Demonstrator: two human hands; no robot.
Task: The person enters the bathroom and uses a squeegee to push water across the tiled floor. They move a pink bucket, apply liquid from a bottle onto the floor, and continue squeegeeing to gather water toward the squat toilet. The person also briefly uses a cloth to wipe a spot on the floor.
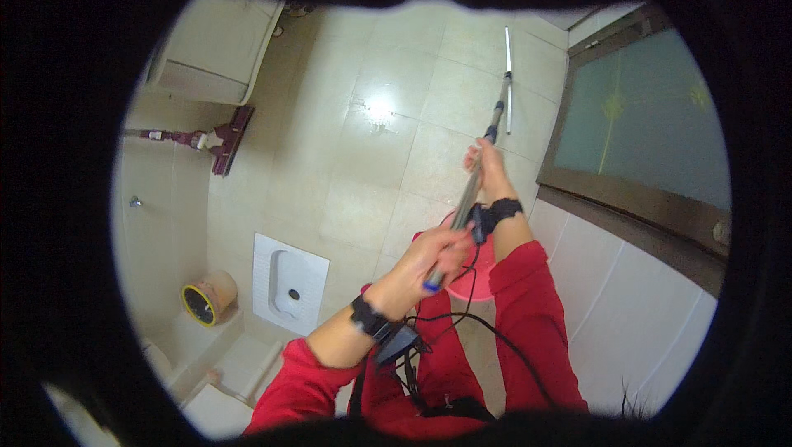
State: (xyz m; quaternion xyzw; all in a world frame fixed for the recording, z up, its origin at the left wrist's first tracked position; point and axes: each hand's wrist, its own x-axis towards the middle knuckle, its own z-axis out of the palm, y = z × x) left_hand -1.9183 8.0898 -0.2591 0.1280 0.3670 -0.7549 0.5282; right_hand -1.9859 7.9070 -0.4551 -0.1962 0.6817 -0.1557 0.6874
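With both hands I hold the grey pole of a long-handled floor squeegee (469,193). My left hand (439,252) is closed around the pole close to its blue-capped near end. Farther up, my right hand (487,165) wraps the pole below a dark blue joint. The squeegee's thin, pale blade (508,105) lies on the tiled floor at the far right, beside the wall. Beneath my hands is a pink round basin (470,285), partly hidden by my arms and the pole.
A white squat toilet (312,265) is set into the tiles (356,171) at left. Beyond it a maroon mop (233,140) leans out from the left wall near a white cabinet (213,39). A yellow-rimmed bucket (213,297) stands lower left. A brown-framed glass door (643,109) is at right. Black cables (503,336) hang across my legs.
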